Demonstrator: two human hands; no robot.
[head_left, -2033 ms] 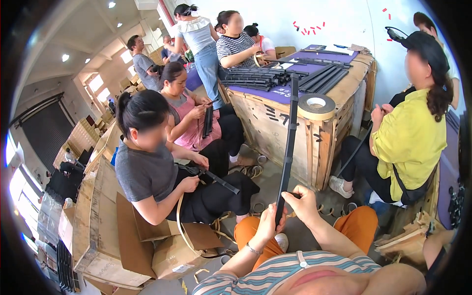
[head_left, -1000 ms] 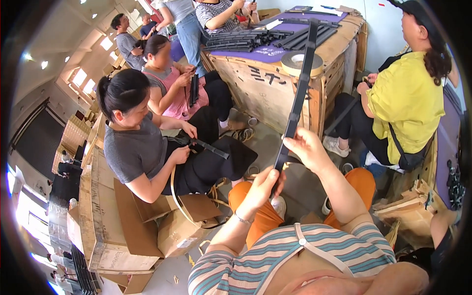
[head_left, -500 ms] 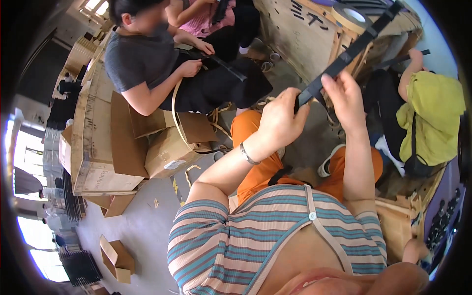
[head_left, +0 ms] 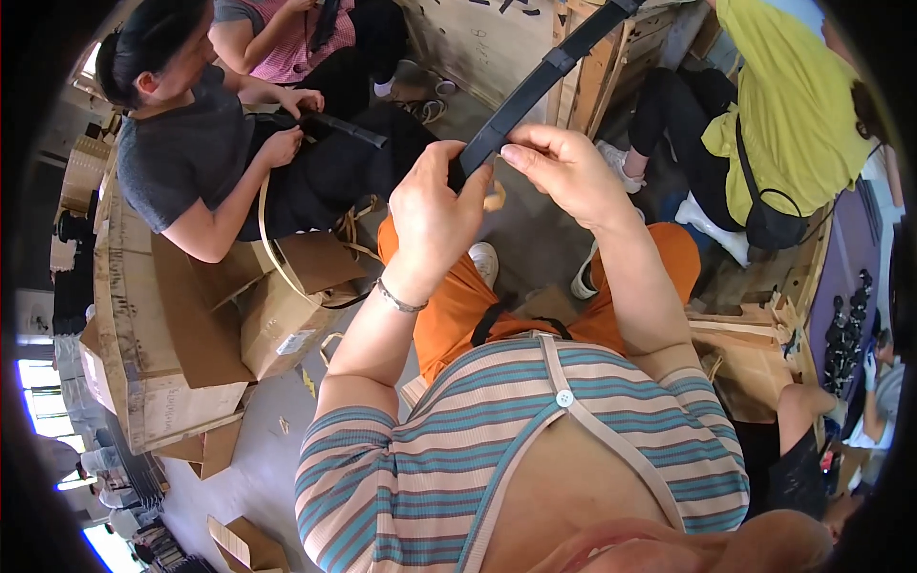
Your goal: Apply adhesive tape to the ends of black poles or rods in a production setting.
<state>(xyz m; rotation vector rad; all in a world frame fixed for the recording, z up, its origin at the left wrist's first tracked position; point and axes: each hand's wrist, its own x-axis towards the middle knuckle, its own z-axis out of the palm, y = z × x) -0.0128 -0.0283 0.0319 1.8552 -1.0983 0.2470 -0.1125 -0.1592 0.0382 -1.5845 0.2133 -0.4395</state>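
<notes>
A long, flat black strip (head_left: 540,88) with thicker sleeve-like sections slants up and away to the right in front of me. My left hand (head_left: 435,212) is closed round its near end, thumb along the side. Just beyond, my right hand (head_left: 571,180) pinches the strip's right edge between thumb and fingers. A small tan loop (head_left: 495,198) shows below the strip, between my hands; what it belongs to is hidden. Orange trousers (head_left: 439,306) cover my legs underneath.
Left, a person in a grey shirt (head_left: 196,158) holds a similar black piece beside an open cardboard box (head_left: 287,325) and wooden crate (head_left: 134,353). Right sits a person in a yellow-green top (head_left: 783,105). Another wooden crate (head_left: 468,43) stands ahead.
The view has shifted, so the people and crates sit differently in it. My hands and the strip have moved left in the picture. Both hands stay at the strip's near end.
</notes>
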